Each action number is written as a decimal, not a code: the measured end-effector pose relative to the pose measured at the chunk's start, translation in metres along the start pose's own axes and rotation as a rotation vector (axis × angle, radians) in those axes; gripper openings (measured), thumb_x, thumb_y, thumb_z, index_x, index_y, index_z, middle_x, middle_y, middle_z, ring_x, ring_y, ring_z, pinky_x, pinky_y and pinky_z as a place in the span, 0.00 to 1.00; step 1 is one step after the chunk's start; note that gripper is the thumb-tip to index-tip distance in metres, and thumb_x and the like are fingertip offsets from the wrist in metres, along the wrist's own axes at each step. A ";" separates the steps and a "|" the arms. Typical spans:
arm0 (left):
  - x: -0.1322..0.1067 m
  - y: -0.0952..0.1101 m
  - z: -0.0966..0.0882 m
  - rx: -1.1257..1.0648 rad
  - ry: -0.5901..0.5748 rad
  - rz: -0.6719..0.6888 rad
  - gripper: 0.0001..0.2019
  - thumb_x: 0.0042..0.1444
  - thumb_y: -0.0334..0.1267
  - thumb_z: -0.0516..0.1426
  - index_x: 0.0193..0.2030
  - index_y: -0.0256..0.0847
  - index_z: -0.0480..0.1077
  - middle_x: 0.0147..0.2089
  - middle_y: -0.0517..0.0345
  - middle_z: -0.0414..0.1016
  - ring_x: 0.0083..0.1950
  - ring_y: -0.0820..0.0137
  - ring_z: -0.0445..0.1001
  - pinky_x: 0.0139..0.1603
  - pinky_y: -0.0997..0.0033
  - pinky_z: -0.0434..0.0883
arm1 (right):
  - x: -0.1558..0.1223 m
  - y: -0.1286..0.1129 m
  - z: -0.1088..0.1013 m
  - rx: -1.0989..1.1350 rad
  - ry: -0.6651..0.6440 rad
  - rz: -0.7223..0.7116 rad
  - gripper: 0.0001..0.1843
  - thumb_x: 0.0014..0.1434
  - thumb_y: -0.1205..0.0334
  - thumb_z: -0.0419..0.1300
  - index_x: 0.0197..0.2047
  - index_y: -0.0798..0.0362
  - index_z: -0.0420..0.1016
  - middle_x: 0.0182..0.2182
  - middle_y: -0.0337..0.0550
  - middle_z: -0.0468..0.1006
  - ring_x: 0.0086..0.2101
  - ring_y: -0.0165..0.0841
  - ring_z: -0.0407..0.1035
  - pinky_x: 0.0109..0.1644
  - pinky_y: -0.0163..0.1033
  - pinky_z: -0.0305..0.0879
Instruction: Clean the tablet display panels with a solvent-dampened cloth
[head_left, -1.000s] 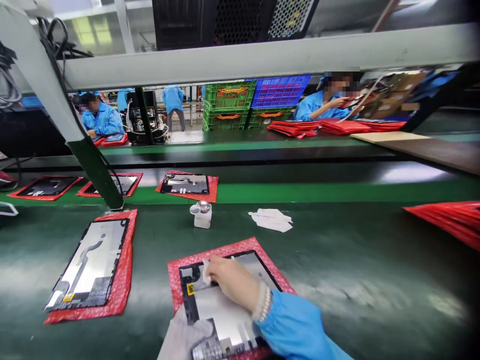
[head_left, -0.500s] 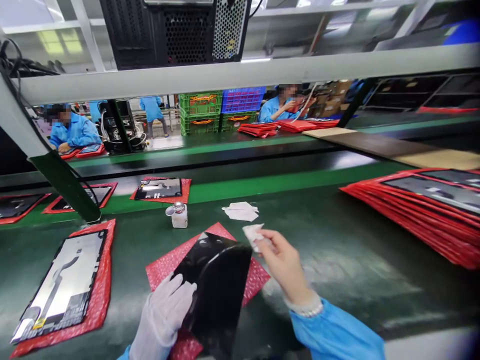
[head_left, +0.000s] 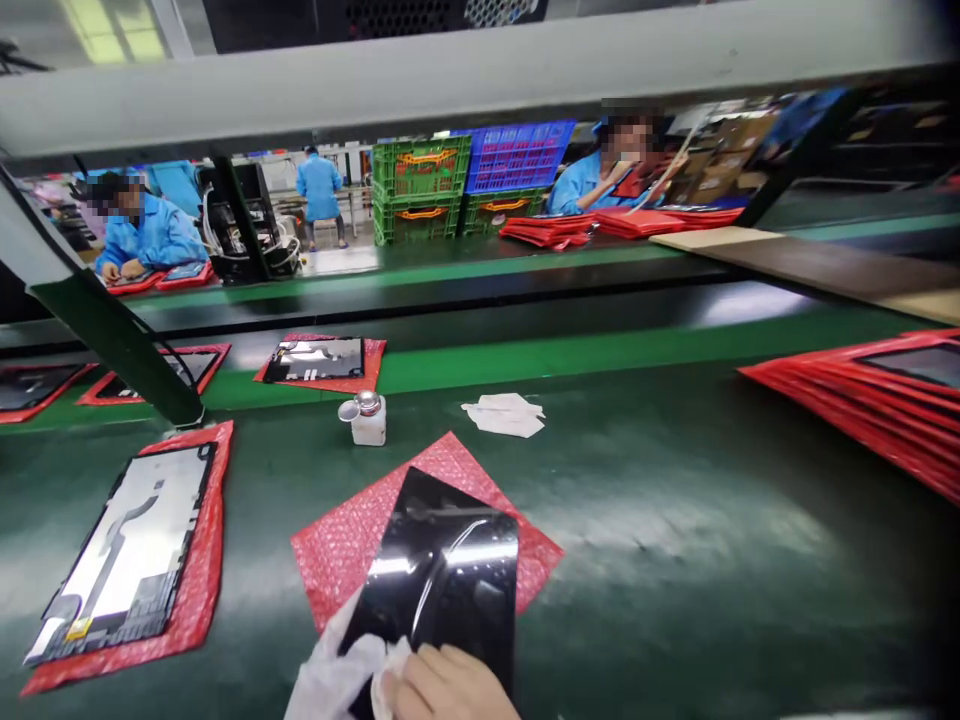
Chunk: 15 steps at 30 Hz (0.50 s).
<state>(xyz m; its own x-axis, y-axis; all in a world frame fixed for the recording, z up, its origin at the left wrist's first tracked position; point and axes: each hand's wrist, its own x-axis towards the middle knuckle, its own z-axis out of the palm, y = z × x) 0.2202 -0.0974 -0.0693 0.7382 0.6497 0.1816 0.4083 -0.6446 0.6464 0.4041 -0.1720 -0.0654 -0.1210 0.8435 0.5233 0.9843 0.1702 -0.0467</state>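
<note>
A glossy black screen panel (head_left: 457, 580) is tilted up over a red bubble-wrap sheet (head_left: 352, 535), with bright light streaks on its face. My left hand (head_left: 330, 675), in a white glove, grips the panel at its lower left edge. My bare right hand (head_left: 446, 685) is closed on a crumpled white wipe (head_left: 388, 675), pressed to the lower left of the panel beside the gloved fingers. Beyond the bubble wrap stand a small white pump bottle (head_left: 370, 422) and a few flat white wipes (head_left: 506, 414).
At left another screen panel (head_left: 142, 540) lies back-up on red bubble wrap. More wrapped panels (head_left: 319, 360) lie farther back. A stack of red pouches (head_left: 862, 400) stands at right. A green post (head_left: 120, 345) rises at left. Co-workers in blue (head_left: 154, 235) sit across the line.
My right hand has brought the wipe from the panel's upper right corner down to its lower left. The panel's tilt has shifted, and the view has dipped.
</note>
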 end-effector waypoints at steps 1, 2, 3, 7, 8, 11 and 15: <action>0.001 0.002 0.000 -0.043 -0.026 -0.048 0.22 0.53 0.31 0.53 0.54 0.56 0.68 0.51 0.58 0.76 0.40 0.66 0.79 0.33 0.74 0.78 | 0.009 0.006 0.000 0.008 -0.051 -0.006 0.12 0.60 0.69 0.52 0.26 0.50 0.67 0.21 0.36 0.70 0.24 0.29 0.65 0.28 0.35 0.55; 0.003 0.004 0.001 -0.087 -0.040 -0.099 0.22 0.56 0.32 0.51 0.57 0.54 0.66 0.46 0.58 0.78 0.38 0.67 0.79 0.32 0.73 0.78 | 0.022 0.019 0.000 -0.021 -0.121 0.070 0.12 0.60 0.69 0.52 0.26 0.50 0.68 0.22 0.37 0.71 0.24 0.30 0.65 0.28 0.36 0.55; 0.004 0.006 0.001 -0.136 -0.049 -0.152 0.22 0.59 0.33 0.48 0.60 0.53 0.62 0.42 0.58 0.80 0.35 0.68 0.80 0.30 0.73 0.78 | 0.036 0.033 0.001 -0.069 -0.211 0.212 0.12 0.61 0.69 0.52 0.27 0.50 0.69 0.23 0.38 0.72 0.26 0.30 0.67 0.29 0.35 0.56; 0.005 0.004 0.006 -0.376 -0.093 -0.330 0.21 0.61 0.36 0.44 0.60 0.47 0.62 0.33 0.57 0.80 0.28 0.69 0.78 0.26 0.72 0.76 | 0.068 0.046 0.012 -0.077 -0.256 0.284 0.09 0.63 0.67 0.51 0.34 0.52 0.71 0.28 0.42 0.74 0.30 0.33 0.68 0.32 0.36 0.57; 0.005 0.002 0.007 -0.391 -0.085 -0.328 0.20 0.59 0.36 0.47 0.58 0.46 0.65 0.34 0.57 0.80 0.29 0.68 0.78 0.29 0.71 0.77 | 0.062 0.032 0.013 -0.034 -0.258 0.236 0.07 0.62 0.66 0.52 0.34 0.51 0.70 0.28 0.40 0.74 0.30 0.32 0.67 0.32 0.36 0.56; 0.003 -0.003 0.015 -0.391 -0.035 -0.319 0.19 0.54 0.34 0.53 0.54 0.46 0.68 0.36 0.56 0.79 0.34 0.67 0.78 0.37 0.68 0.77 | 0.023 -0.014 0.006 0.175 -0.229 0.035 0.04 0.61 0.63 0.55 0.35 0.49 0.69 0.28 0.36 0.74 0.30 0.31 0.66 0.33 0.36 0.54; 0.001 0.001 0.022 -0.427 -0.033 -0.342 0.21 0.59 0.32 0.45 0.58 0.49 0.64 0.40 0.57 0.79 0.37 0.68 0.79 0.37 0.67 0.78 | -0.008 0.028 -0.016 0.052 -0.095 0.100 0.17 0.66 0.65 0.44 0.30 0.51 0.69 0.23 0.39 0.71 0.27 0.32 0.63 0.33 0.38 0.53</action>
<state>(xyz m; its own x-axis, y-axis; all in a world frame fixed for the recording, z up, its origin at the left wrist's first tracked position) 0.2330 -0.1057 -0.0848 0.6212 0.7758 -0.1108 0.3786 -0.1733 0.9092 0.4352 -0.1823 -0.0570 -0.0368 0.9017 0.4309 0.9844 0.1069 -0.1397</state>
